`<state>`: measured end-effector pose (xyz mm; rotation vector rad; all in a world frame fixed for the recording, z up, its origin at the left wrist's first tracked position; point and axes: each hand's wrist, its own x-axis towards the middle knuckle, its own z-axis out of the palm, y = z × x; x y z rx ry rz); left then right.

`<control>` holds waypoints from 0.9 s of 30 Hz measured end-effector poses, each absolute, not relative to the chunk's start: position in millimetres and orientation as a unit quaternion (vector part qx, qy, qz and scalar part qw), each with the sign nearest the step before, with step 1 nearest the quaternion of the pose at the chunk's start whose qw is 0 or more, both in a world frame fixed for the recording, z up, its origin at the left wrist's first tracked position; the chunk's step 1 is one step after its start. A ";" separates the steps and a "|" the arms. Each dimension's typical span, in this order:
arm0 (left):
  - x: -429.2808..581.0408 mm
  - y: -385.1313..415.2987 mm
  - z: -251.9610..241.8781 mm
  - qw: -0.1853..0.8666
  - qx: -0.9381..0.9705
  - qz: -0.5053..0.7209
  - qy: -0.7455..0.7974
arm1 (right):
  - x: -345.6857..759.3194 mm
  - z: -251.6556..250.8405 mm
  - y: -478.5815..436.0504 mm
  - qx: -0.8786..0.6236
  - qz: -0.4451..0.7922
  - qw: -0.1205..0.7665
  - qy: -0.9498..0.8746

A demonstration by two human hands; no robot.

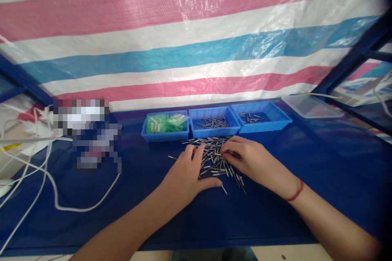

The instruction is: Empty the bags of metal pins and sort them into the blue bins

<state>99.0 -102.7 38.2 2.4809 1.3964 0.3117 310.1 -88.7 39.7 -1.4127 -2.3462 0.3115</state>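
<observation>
A loose pile of several small metal pins [214, 157] lies on the blue table [275, 195] in front of three blue trays. My left hand [186, 175] rests palm down at the pile's left edge, fingers spread and touching the pins. My right hand [252, 159] lies on the pile's right side, fingers curled over pins; whether it pinches any is hidden. A red cord circles my right wrist. The left tray [165, 127] holds green plastic bags, the middle tray [213, 123] holds pins, and the right tray [260, 117] holds a few pins.
White cables [55, 195] loop across the table's left side next to a blurred-out object [87, 132]. A clear plastic lid [312, 106] lies at the back right. A striped pink, white and blue tarp [196, 36] hangs behind. Blue frame bars [352, 61] rise at the right.
</observation>
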 end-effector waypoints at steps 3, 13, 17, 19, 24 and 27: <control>107.0 -112.7 28.3 0.054 0.862 0.117 0.490 | 300.4 44.8 -76.7 -0.480 0.118 0.181 -0.850; 119.4 -102.1 7.9 0.017 0.840 0.206 0.501 | 285.1 56.4 -55.3 -0.419 0.098 0.147 -0.890; 115.3 -95.8 3.7 0.041 0.848 0.228 0.478 | 285.1 50.0 -60.8 -0.431 0.080 0.198 -0.877; 113.6 -94.1 2.8 0.046 0.847 0.242 0.470 | 285.5 46.9 -62.8 -0.432 0.091 0.228 -0.868; 110.5 -91.9 7.6 0.065 0.844 0.302 0.439 | 283.9 43.1 -65.5 -0.430 0.123 0.305 -0.841; 107.1 -88.4 12.0 0.084 0.826 0.357 0.428 | 279.2 41.4 -68.3 -0.434 0.166 0.383 -0.798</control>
